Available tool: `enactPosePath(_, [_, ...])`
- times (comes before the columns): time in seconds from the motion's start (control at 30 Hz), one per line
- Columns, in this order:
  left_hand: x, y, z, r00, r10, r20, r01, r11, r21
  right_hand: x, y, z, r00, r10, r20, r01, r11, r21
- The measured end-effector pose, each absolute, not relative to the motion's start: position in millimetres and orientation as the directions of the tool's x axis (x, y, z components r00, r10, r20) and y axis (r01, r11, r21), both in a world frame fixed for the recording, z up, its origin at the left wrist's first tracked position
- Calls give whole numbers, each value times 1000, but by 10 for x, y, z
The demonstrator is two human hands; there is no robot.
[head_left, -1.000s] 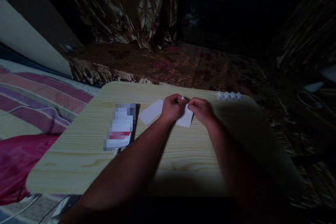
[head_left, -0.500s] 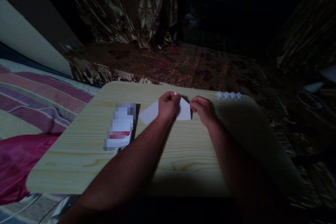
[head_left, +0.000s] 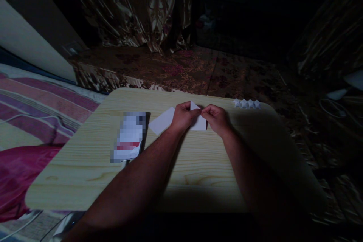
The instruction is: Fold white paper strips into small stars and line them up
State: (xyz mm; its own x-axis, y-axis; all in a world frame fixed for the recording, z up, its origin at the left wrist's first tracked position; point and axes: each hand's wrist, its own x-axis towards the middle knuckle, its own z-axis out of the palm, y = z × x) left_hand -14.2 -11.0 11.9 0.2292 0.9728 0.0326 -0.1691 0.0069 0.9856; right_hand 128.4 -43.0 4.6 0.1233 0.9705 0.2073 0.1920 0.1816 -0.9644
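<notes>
A white sheet of paper [head_left: 163, 120] lies on the far middle of the light wooden table [head_left: 159, 166]. My left hand [head_left: 183, 116] rests on it with fingers curled, pinching a folded-up corner of the paper. My right hand [head_left: 217, 118] meets it from the right, fingers pinched on the same fold. The fold's white tip shows between the two hands. Part of the sheet under my hands is hidden.
A blurred white and red pack [head_left: 129, 136] lies left of the paper. Several small white folded stars [head_left: 246, 103] sit in a row at the table's far right edge. A striped blanket [head_left: 34, 109] lies left, patterned fabric behind, cables [head_left: 331, 107] at right.
My hands were apart half a second ago with the paper lifted between them; now they have come back together and pinch the fold. The view shifted slightly.
</notes>
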Motion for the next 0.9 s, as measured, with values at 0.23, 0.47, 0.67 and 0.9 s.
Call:
enactPosePath(0.23, [-137,-98,107,182,983,4,-240,40,970,1271,-415,35,115,973,201,187,177,-966])
enactPosePath(0.47, [-136,-58,36,117,993,6,-296,29,955,1275,-407,38,105,975,198,185,176,-967])
enactPosePath(0.67, [-128,-28,47,30,1000,-5,-387,16,922,1302,-398,-16,83,972,221,206,200,-958])
enactPosePath(0.9, [-149,42,11,-40,999,21,-447,-36,894,1290,-407,-6,75,977,200,230,179,-957])
